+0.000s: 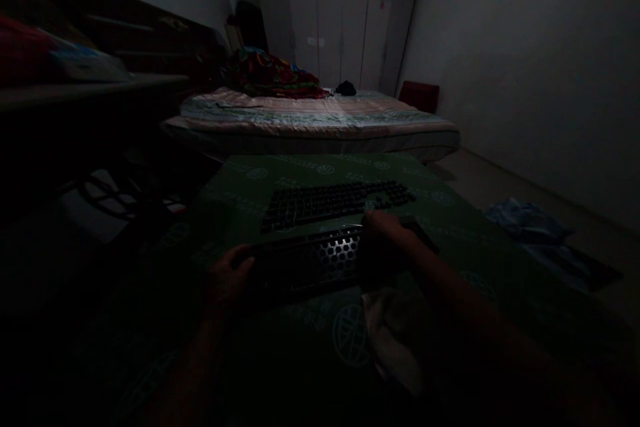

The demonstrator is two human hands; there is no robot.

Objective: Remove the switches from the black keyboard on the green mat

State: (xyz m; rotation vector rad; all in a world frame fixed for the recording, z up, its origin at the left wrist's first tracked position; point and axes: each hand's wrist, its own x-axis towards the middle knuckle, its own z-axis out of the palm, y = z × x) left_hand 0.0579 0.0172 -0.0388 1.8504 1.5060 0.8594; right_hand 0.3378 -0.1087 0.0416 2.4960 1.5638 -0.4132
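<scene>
A dark keyboard base (pixel 305 267) with its keycaps off lies in front of me, and light glints on its plate of round openings. My left hand (pixel 231 273) holds its left end, thumb on top. Over the right part of the base is my right hand (pixel 385 230), its fingers closed. A pale cloth (pixel 395 340) hangs below that hand and seems to be bunched in it, though deep shadow hides the grip. Just beyond the base, loose black keycaps (pixel 325 203) are set out in keyboard order on the green tabletop (pixel 280 170).
Past the table stands a bed (pixel 320 117) with a red patterned blanket (pixel 275 73). A side shelf (pixel 150 80) holds bags on the left. Crumpled cloth (pixel 530 223) lies on the floor to the right. The room is very dim.
</scene>
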